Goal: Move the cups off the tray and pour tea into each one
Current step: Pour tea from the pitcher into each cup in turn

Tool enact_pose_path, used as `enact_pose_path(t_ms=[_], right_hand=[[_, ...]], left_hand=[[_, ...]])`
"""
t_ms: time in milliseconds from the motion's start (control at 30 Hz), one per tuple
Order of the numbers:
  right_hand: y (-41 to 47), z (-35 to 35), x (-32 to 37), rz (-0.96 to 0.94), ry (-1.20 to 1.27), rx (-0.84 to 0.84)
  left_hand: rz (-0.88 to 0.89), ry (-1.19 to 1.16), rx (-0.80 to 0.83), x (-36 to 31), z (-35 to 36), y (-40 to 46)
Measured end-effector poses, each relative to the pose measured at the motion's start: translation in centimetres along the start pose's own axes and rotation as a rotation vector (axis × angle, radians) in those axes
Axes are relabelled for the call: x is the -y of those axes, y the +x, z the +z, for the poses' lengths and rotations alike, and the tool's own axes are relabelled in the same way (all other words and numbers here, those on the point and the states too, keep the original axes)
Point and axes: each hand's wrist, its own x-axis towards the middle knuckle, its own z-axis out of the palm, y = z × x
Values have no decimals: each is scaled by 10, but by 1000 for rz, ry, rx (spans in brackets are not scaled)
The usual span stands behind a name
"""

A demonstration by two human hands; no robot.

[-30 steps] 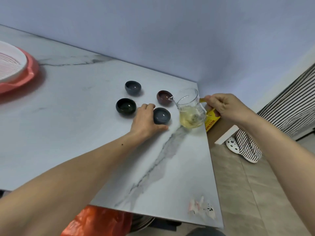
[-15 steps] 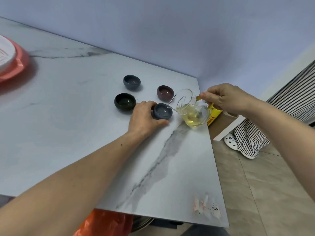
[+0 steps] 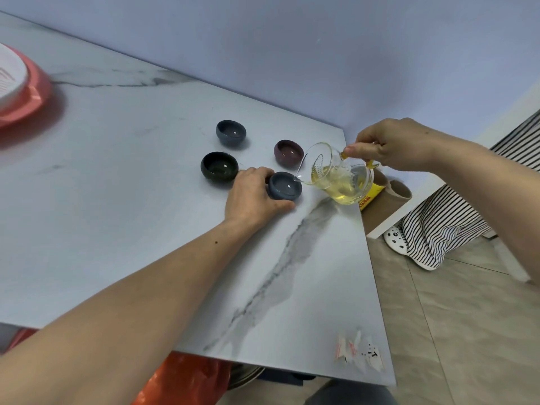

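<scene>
Several small cups stand on the marble table (image 3: 122,200): a blue-grey cup (image 3: 230,133) at the back, a dark green cup (image 3: 219,170) to the left, a maroon cup (image 3: 288,152) to the right, and a near blue cup (image 3: 285,186). My left hand (image 3: 252,194) wraps the near blue cup from its left side. My right hand (image 3: 397,143) grips the handle of a glass pitcher (image 3: 336,178) of yellow tea. The pitcher is tilted left, its spout over the near blue cup's rim.
A pink tray (image 3: 27,100) with a white slotted insert sits at the table's far left. The table's right edge runs just under the pitcher. Beyond it are a yellow box (image 3: 368,197), cardboard tubes, striped cloth (image 3: 447,226) and a tiled floor.
The pitcher rose off the table and tipped left until its spout reached the near blue cup. My left hand stayed around that cup.
</scene>
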Motion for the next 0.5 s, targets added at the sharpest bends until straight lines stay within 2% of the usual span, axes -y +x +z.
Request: enact_pose_path(t_ms=[500], right_hand=[[5,-19,16,-43,-214,61]], left_hand=[[3,13,4,-4,-1,-2]])
